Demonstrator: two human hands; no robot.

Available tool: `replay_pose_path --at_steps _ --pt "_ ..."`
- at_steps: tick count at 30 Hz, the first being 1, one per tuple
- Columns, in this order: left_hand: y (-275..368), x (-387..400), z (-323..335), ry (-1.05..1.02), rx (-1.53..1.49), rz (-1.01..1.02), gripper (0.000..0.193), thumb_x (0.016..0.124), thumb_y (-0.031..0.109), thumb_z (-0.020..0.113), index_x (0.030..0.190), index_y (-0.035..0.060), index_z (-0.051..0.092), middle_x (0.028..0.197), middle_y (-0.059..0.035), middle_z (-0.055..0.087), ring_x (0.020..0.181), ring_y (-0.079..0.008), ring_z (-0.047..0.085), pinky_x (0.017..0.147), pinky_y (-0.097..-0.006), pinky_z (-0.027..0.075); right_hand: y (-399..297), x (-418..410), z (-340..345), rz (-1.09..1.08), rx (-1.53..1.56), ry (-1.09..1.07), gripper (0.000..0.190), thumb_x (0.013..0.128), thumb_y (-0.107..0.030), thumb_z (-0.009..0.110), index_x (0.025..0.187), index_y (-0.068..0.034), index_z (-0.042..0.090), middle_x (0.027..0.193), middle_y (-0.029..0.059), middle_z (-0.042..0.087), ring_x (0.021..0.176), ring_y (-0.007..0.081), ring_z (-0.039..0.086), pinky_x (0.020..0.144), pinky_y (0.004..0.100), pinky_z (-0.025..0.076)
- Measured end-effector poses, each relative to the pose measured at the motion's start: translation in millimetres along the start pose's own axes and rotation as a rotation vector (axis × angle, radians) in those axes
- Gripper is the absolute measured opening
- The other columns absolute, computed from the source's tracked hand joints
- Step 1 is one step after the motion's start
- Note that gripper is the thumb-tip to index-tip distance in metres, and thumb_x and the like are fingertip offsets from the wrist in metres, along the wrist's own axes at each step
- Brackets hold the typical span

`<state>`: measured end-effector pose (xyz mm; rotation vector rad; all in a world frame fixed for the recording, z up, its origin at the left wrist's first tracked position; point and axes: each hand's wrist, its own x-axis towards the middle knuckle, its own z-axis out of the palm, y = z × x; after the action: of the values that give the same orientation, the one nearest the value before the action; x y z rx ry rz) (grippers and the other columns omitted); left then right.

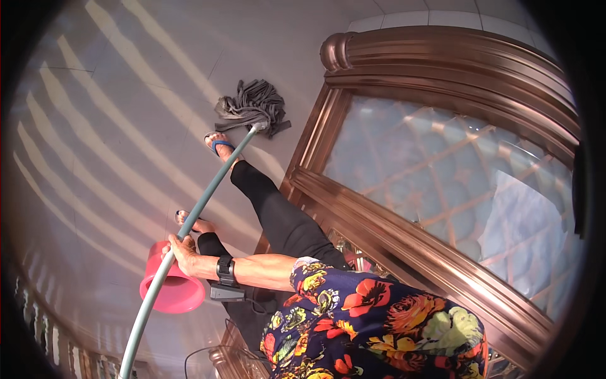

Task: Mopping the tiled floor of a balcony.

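Observation:
My right hand (184, 255) is wrapped around the long pale green handle (207, 193) of a mop, partway along it. The mop's grey strip head (255, 105) lies spread on the floor, just beyond my foot in a blue-strapped sandal (220, 144). From my hand, the handle slants down to the lower left edge of the picture, where its end is cut off. A pink plastic bucket (195, 294) stands behind the handle and my hand, its mouth showing. My left hand is out of view.
A large polished brown wooden furniture piece (440, 61) with a glossy diamond-patterned panel (402, 156) stands close on the right. A balustrade (57, 346) runs along the lower left. Sunlit stripes cross the floor (142, 156). A dark cable (201, 351) loops near my body.

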<state>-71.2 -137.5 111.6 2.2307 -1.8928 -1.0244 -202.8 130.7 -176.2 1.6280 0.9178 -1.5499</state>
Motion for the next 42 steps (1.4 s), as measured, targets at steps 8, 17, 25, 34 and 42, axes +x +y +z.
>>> replay_pose_path --at_steps 8,17,25,34,42 --pt "-95.7 -40.5 131.3 -0.667 0.089 -0.156 0.033 0.083 0.022 0.047 0.104 -0.0028 0.054 0.1 -0.0156 0.055 0.085 -0.0205 0.054 0.073 -0.0292 0.042 -152.6 93.4 -113.5 -0.12 -0.207 0.354 0.032 0.087 -0.026 0.044 0.099 0.003 0.037 0.061 0.0119 0.047 0.048 0.0241 0.047 0.045 0.0388 0.046" --pt "-171.3 -115.6 144.4 -1.228 0.065 -0.25 0.015 0.077 0.015 0.054 0.077 0.0011 0.057 0.064 -0.0042 0.054 0.06 -0.0107 0.046 0.055 -0.0265 0.039 -205.8 108.5 -201.4 -0.085 -0.34 0.271 0.022 0.089 -0.025 0.041 0.084 -0.004 0.039 0.059 0.0092 0.042 0.049 0.0226 0.044 0.048 0.0402 0.043" --pt "-162.3 -185.3 148.4 -1.002 -0.174 -0.225 0.011 0.078 0.011 0.055 0.073 0.0004 0.054 0.06 -0.0061 0.05 0.057 -0.015 0.044 0.053 -0.0287 0.037 -220.4 104.4 -165.5 -0.177 -0.43 0.156 0.016 0.084 -0.019 0.044 0.078 -0.006 0.037 0.053 0.0038 0.036 0.046 0.0172 0.039 0.047 0.0359 0.04" --pt "-259.3 -271.4 211.3 -0.719 -0.226 -0.244 0.02 0.064 0.01 0.069 0.074 -0.0014 0.056 0.057 -0.0028 0.051 0.053 -0.0088 0.044 0.05 -0.0251 0.037 -250.8 104.2 -77.5 -0.312 -0.652 0.06 0.007 0.078 -0.008 0.043 0.074 -0.009 0.036 0.05 -0.0012 0.03 0.042 0.0108 0.031 0.041 0.027 0.033" --pt "-267.4 -313.9 179.2 -0.431 -0.298 -0.242 0.021 0.059 0.006 0.068 0.073 -0.0016 0.054 0.061 0.0013 0.046 0.057 -0.0069 0.042 0.054 -0.0216 0.036 -188.8 113.7 -72.2 -0.131 -0.652 -0.158 0.012 0.079 -0.008 0.044 0.073 -0.009 0.034 0.05 -0.0006 0.032 0.041 0.0115 0.032 0.039 0.0271 0.032"
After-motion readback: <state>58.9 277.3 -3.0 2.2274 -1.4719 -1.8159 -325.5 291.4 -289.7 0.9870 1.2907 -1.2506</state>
